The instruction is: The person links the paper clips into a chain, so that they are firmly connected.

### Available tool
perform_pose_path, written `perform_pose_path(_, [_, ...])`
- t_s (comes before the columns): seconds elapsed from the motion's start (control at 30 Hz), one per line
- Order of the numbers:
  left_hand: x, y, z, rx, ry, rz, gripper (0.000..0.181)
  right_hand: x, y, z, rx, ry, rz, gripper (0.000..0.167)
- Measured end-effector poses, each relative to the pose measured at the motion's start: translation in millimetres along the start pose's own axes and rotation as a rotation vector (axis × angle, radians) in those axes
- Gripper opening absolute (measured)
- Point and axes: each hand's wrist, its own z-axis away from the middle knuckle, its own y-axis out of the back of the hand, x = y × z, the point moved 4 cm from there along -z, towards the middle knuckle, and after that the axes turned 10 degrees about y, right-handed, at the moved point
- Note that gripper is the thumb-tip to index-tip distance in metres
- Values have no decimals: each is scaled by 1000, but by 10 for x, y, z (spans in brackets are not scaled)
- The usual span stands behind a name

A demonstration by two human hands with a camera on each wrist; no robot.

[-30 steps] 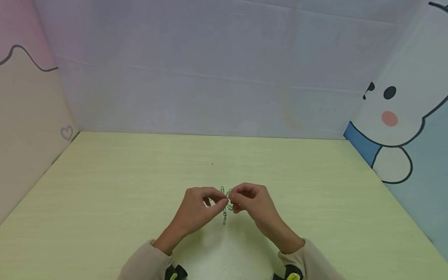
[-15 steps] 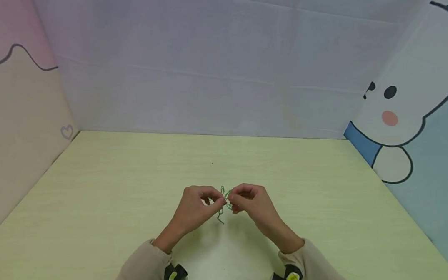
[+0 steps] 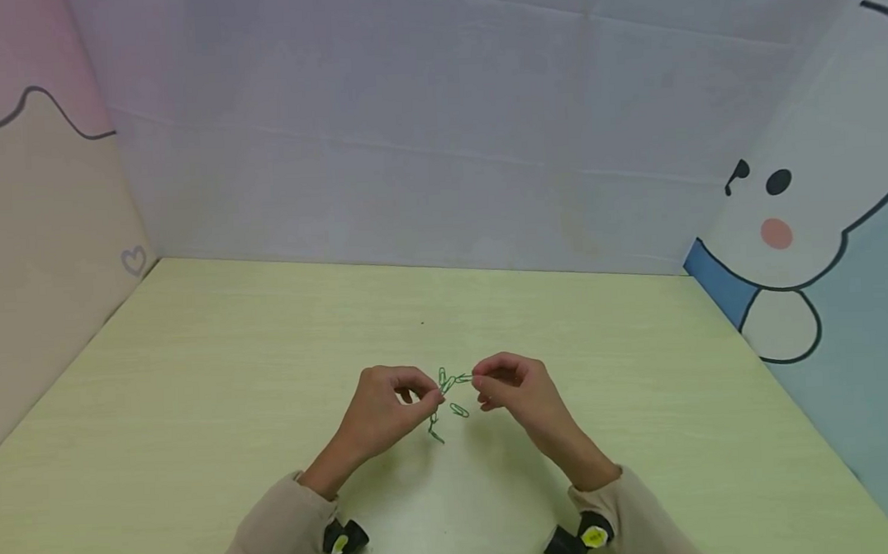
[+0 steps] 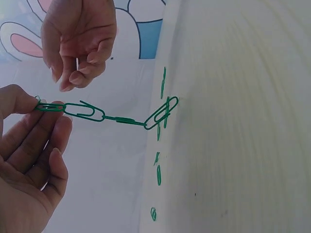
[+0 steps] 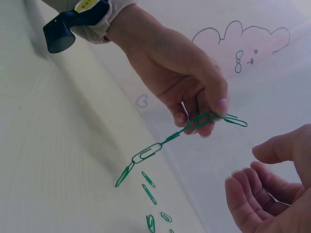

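Observation:
A chain of green paper clips (image 4: pixel 83 111) hangs from my left hand (image 3: pixel 390 403), whose thumb and fingers pinch it near its upper end. In the right wrist view a free clip (image 5: pixel 236 122) sticks out past the left fingertips, while the rest of the chain slants down toward the table. Just to the right, my right hand (image 3: pixel 522 389) is held in the air; the right wrist view shows its thumb and fingers apart with nothing between them. Several loose green paper clips (image 3: pixel 459 410) lie on the table below and between the hands.
The pale wooden table (image 3: pixel 233 385) stretches out around the hands. A plain light panel (image 3: pixel 408 146) rises behind it. Side panels with cartoon drawings (image 3: pixel 776 205) border the table left and right. A tiny dark speck (image 3: pixel 422 322) is on the tabletop beyond the hands.
The right hand has drawn away to the right from the left hand. Loose clips between them are now more visible. The chain's lower end has swung slightly left.

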Motion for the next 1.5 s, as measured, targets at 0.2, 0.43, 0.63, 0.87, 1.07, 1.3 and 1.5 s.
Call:
perform_pose_path(0.2, [-8, 14, 3, 6, 10, 0, 9, 55, 141, -11, 37, -6, 134, 22])
perform_pose_path(0.43, [-19, 20, -1, 11, 2, -5, 8, 155, 180, -12, 35, -32, 222, 21])
perform_pose_path(0.63, [-34, 6, -12, 2, -9, -3, 8, 265, 111, -47, 17, -57, 274, 17])
perform_pose_path(0.87, [-39, 2, -7, -3, -22, -18, 10, 324, 7, -98, -40, -61, 406, 14])
perform_pose_path(1.07, [-52, 3, -16, 2, -38, -22, 12, 343, -97, -145, -74, -60, 482, 10])
perform_pose_path(1.3, [-91, 14, -38, -4, -33, -18, 11, 398, -176, -179, -104, -34, 562, 7])
perform_pose_path(1.5, [-127, 22, -49, -4, -32, -9, 12, 413, -207, -213, -124, -36, 613, 4])
